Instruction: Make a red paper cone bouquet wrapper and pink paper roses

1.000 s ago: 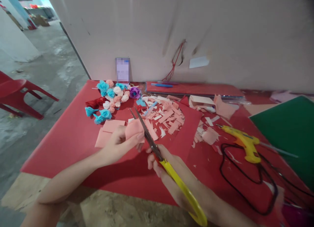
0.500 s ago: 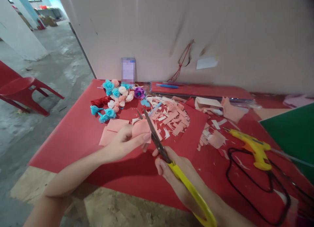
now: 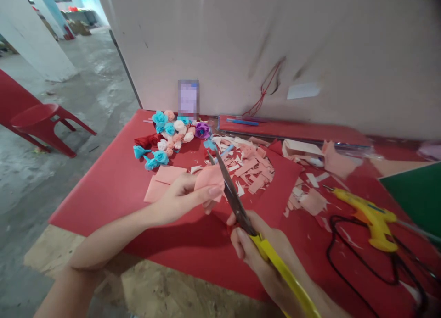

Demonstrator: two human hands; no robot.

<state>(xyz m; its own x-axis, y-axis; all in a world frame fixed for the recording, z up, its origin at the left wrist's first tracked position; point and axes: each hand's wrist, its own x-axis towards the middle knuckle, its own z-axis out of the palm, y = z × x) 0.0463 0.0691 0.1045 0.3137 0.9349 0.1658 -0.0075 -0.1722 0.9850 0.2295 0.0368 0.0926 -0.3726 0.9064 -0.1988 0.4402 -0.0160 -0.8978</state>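
Note:
Between its thumb and fingers, my left hand (image 3: 186, 193) pinches a piece of peach paper (image 3: 209, 176) above the table. The paper's upper edge looks rounded. My right hand (image 3: 260, 244) grips yellow-handled scissors (image 3: 237, 201), whose dark blades are parted and point up and away, right beside the paper's right edge. Flat on the table by my left wrist lie more peach paper sheets (image 3: 161, 180). Behind the blades spreads a heap of peach and white paper scraps (image 3: 255, 166).
Blue, peach, white, red and purple paper flowers (image 3: 168, 134) lie at the back left, before a blurred phone-like object (image 3: 188, 99). A yellow glue gun (image 3: 370, 217) with a looping black cord rests at the right. A red chair (image 3: 37, 116) stands on the floor, left.
The peach paper's top corner has become rounder. The scissors have shifted slightly relative to it, and the whole view has swung a little left.

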